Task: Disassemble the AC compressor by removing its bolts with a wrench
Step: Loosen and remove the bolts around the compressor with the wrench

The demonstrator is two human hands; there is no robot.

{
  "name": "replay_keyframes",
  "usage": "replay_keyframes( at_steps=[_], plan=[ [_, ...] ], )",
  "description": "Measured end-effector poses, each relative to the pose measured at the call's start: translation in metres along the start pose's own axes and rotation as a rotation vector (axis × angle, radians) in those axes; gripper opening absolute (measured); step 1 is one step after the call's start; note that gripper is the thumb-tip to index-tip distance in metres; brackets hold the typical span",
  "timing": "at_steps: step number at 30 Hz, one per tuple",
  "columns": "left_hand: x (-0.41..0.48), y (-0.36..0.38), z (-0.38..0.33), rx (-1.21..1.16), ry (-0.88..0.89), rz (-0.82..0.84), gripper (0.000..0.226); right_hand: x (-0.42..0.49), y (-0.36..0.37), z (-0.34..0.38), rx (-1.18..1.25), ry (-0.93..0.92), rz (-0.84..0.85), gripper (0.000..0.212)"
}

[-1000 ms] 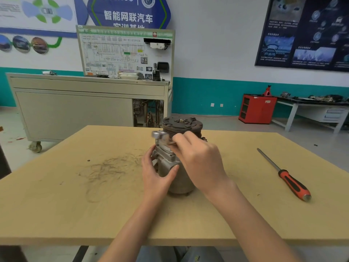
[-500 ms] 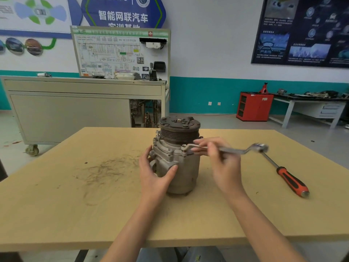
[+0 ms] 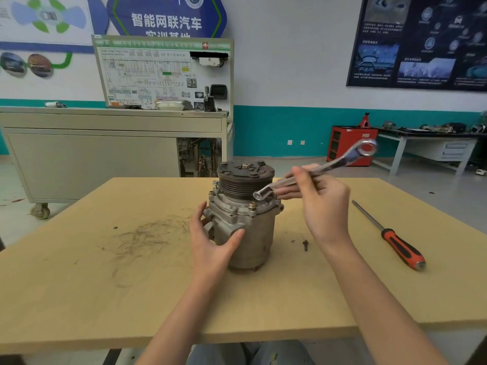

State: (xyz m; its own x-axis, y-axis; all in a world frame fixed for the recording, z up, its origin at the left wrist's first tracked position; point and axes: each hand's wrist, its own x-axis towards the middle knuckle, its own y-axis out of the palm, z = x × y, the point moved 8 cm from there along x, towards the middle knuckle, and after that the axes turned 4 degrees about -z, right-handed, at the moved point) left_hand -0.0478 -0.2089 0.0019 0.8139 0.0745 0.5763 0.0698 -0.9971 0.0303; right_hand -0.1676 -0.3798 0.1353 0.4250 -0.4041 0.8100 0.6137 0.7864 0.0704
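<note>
Two hands, apart: our left hand (image 3: pixel 210 243) grips the upright AC compressor (image 3: pixel 245 227) at table (image 3: pixel 105 285) centre, our right hand (image 3: pixel 325 206), at its 3 o'clock, pinches the wrench (image 3: pixel 316 169), long axis 8-to-2 o'clock, lower ring just 1 o'clock of the nearest flange bolt (image 3: pixel 252 206), seemingly unseated.

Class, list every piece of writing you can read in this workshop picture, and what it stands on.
"智能网联汽车": blue wall sign.
Line beneath it: half hidden by the wiring-diagram board, unreadable.
Board's header and labels: too small.
Dark poster: blurred.
AC compressor, wrench: no lettering legible.
</note>
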Motion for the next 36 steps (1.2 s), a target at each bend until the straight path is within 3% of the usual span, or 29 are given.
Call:
replay_keyframes(
  at_steps=[2,4,9,10,13,20,22,26,31,34,36],
  plan=[
    [-0.001,0.000,0.000,-0.011,-0.006,-0.001,0.095,-0.009,0.018,0.039,-0.307,-0.416,0.072,0.029],
    [-0.001,0.000,0.002,-0.010,-0.015,-0.002,0.095,-0.023,0.041,0.059,-0.581,-0.699,0.139,0.029],
    [0.001,0.002,0.011,0.027,-0.052,-0.020,0.082,-0.052,0.079,0.069,-0.918,-0.868,0.259,0.006],
    [0.001,0.001,0.011,0.035,-0.068,-0.028,0.079,-0.057,0.085,0.070,-0.969,-0.887,0.249,0.011],
    [0.003,0.004,0.003,0.116,-0.054,0.002,0.083,-0.065,0.094,0.072,-1.053,-0.882,0.222,0.024],
    [0.006,0.012,0.002,0.272,0.021,0.067,0.063,-0.068,0.093,0.069,-1.059,-0.765,0.168,0.025],
    [0.006,0.011,0.002,0.224,0.001,0.069,0.065,-0.067,0.091,0.067,-1.024,-0.718,0.167,0.025],
    [0.001,0.005,-0.001,-0.034,-0.048,0.005,0.090,-0.061,0.083,0.062,-0.915,-0.589,0.191,0.016],
    [0.002,0.004,0.007,-0.029,-0.048,0.004,0.094,-0.049,0.067,0.046,-0.740,-0.411,0.250,0.008],
    [0.001,0.004,0.004,-0.039,-0.038,-0.002,0.094,-0.047,0.062,0.043,-0.647,-0.410,0.322,0.017],
    [0.000,0.003,0.001,-0.049,-0.010,-0.011,0.091,-0.047,0.058,0.039,-0.575,-0.431,0.384,0.010]
  ],
)
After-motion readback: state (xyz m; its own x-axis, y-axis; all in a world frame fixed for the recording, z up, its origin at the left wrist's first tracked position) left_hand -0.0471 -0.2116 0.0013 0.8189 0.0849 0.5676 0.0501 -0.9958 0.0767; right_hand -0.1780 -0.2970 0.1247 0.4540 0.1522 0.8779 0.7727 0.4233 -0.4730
